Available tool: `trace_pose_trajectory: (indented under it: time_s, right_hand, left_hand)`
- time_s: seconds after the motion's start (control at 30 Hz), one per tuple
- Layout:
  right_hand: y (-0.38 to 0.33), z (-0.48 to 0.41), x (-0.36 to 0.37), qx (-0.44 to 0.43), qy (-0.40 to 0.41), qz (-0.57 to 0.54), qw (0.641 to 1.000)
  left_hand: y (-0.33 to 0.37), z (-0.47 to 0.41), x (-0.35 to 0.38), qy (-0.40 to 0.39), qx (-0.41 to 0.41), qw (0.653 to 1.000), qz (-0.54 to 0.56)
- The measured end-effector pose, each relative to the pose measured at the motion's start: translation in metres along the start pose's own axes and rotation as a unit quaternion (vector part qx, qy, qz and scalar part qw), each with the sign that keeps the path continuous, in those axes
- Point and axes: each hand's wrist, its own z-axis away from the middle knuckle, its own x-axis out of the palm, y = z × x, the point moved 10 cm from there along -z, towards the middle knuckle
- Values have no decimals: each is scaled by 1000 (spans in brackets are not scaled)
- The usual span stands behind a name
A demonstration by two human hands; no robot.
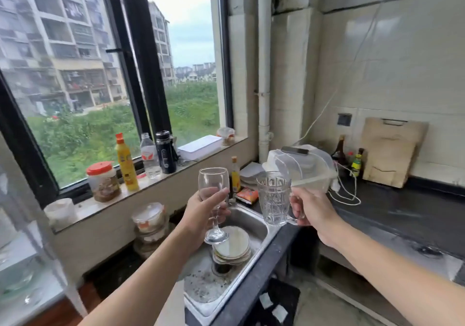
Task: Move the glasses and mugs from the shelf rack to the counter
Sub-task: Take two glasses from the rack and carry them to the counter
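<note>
The left hand (pixel 201 212) grips a wine glass (pixel 214 189) by bowl and stem, upright, over the sink (pixel 251 221). The right hand (pixel 312 212) holds a glass mug (pixel 274 198) by its handle, upright, at the dark desk's (pixel 402 215) near edge. The desk lies to the right, so the mug is nearer and the wine glass must cross the sink.

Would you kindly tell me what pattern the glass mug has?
Clear glass mug with embossed relief patterning; head view.

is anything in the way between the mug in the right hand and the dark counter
Nothing visible blocks it. The glass mug in the right hand hangs beside bare counter; a white cable lies farther back.
</note>
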Motion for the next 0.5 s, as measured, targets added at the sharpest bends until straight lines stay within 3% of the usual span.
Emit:
trace_pose_trajectory:
  time_s: [0.5]
  right_hand:
    - [24,-103,-286,16,252,-22,967]
  left_hand:
    - [-63,-211,326,-259,-50,965,-9]
